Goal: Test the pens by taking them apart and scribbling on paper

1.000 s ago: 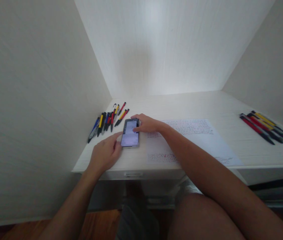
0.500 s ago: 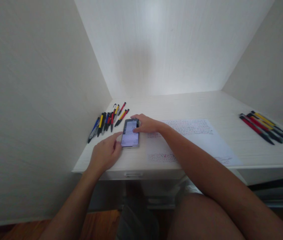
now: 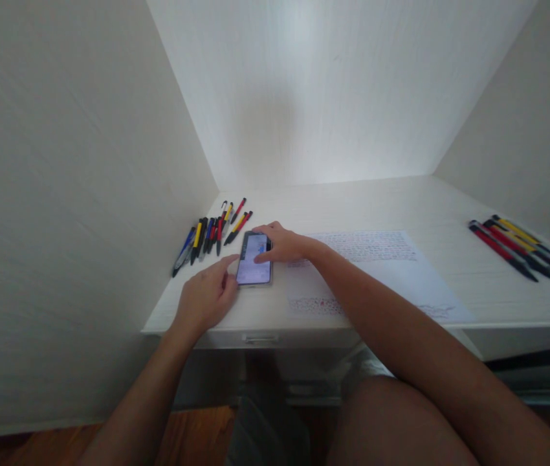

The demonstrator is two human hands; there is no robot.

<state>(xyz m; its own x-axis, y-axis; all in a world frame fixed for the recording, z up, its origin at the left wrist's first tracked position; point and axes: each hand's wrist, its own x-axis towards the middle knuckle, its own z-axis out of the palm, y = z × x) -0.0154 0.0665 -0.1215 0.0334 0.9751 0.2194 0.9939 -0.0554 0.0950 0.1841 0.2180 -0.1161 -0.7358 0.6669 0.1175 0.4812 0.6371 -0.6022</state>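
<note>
A smartphone (image 3: pixel 254 270) with a lit screen lies on or just above the white desk, its top pointing away from me. My left hand (image 3: pixel 208 291) grips its lower left edge, index finger along the side and thumb at the corner. From the right, my right hand (image 3: pixel 279 243) has its fingers round the upper right edge, with the thumb over the screen. The undersides of both hands are hidden. Just left of the phone lie several loose pens (image 3: pixel 210 234) in red, yellow, blue and black.
A sheet of paper with handwriting (image 3: pixel 372 275) lies under my right forearm. More red, yellow and black pens (image 3: pixel 517 246) rest at the desk's right side. Pale panels enclose the desk (image 3: pixel 352 204) at the back and sides. A drawer handle (image 3: pixel 260 338) shows below the front edge.
My right thumb has shifted slightly down and left across the screen, and the picture on the screen has changed a little. My left hand keeps its place on the phone.
</note>
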